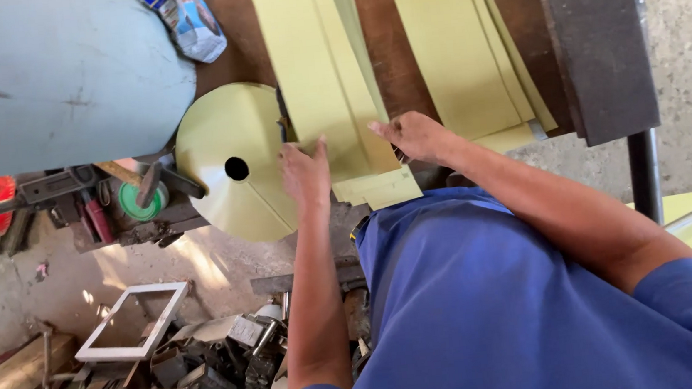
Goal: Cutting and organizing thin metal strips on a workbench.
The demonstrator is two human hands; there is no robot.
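1. The brown work surface fills the upper middle of the view and carries long pale-yellow sheet strips in two stacks. One stack runs from 12 o'clock down to the hands; a second stack lies at 1 o'clock, untouched.

2. At 10 o'clock a large pale-blue rounded body overhangs the surface's left edge.

3. A yellow sheet cone with a round hole at its centre sits just left of the hands, at about 9 o'clock from them. It is already formed, so I judge at least one piece to be shaped, with many flat strips still waiting.

4. A short yellow offcut sticks out at the near end of the first stack, below both hands.

5. The right hand rests on the near end of the first stack, fingers bent, pinching at the strip's edge.

6. The left hand lies flat and open on the same stack, fingertips pressing down, touching the cone's right rim.

7. At 7 o'clock, on the floor, lie a white frame and metal scrap.
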